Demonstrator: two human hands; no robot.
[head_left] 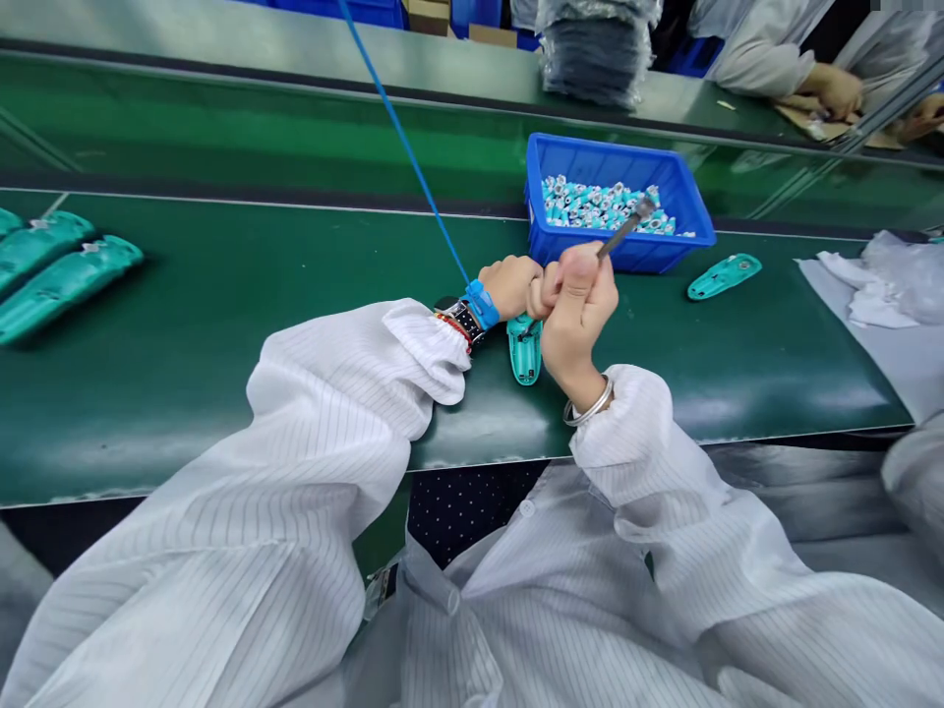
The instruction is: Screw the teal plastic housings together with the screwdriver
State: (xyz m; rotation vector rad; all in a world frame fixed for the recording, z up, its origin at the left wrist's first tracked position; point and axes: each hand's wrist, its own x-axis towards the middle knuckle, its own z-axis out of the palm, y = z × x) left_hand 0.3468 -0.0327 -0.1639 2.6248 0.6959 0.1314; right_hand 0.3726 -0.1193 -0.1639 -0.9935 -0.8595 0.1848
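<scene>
My left hand is closed on the top of a teal plastic shell that lies on the green belt. My right hand is curled into a fist round a thin metal tool, whose upper end sticks out up and to the right. Both hands touch each other above the shell. Where the tool's tip meets the shell is hidden by my fingers. A blue wrist strap with a blue cord is on my left wrist.
A blue bin of several small teal-and-white parts stands just behind my hands. Another teal shell lies to its right, more shells at the far left. White cloths lie at right. Another person's hands work across the line.
</scene>
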